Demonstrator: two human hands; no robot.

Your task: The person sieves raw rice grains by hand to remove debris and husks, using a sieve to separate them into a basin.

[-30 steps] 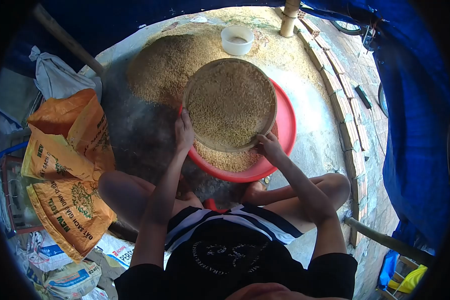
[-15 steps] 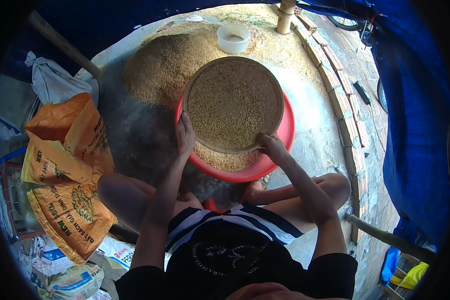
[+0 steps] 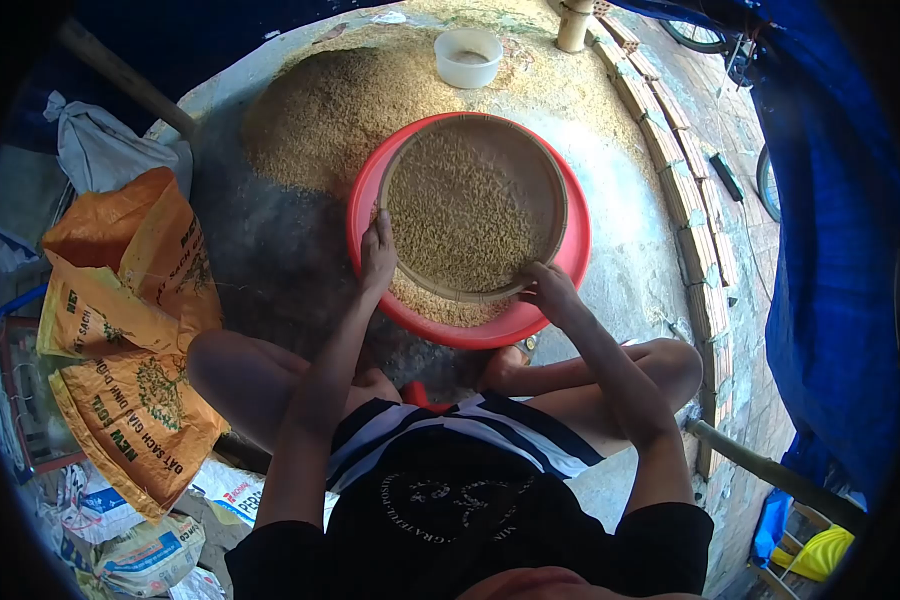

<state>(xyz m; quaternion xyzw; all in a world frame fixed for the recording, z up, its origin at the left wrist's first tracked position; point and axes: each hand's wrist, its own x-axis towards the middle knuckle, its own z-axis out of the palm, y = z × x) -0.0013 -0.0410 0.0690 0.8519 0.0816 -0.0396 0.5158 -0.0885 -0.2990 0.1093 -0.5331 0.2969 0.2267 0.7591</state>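
My left hand [image 3: 378, 255] gripping the near-left rim of the woven sieve [image 3: 473, 208], my right hand [image 3: 550, 290] clamped on its near-right rim, sieve full of grain, held over the red basin [image 3: 570, 265], grain heap [image 3: 320, 110] beyond, white tub [image 3: 468, 57] behind

1. Only one view is given, taken from a camera worn on the person's head.
2. The scene is looked at steeply downward and forward, so the person's own chest, arms and bent knees fill the lower half.
3. A wide fisheye lens is used: the picture is ringed by a dark round border and straight lines are bent near the edges.
4. The left hand [image 3: 377, 255] and right hand [image 3: 549, 290] are seen near the centre, at arm's length, on the round woven bamboo sieve [image 3: 470, 205] over the red plastic basin [image 3: 365, 200].
5. The concrete floor [image 3: 270, 270] is seen beyond, farther off.
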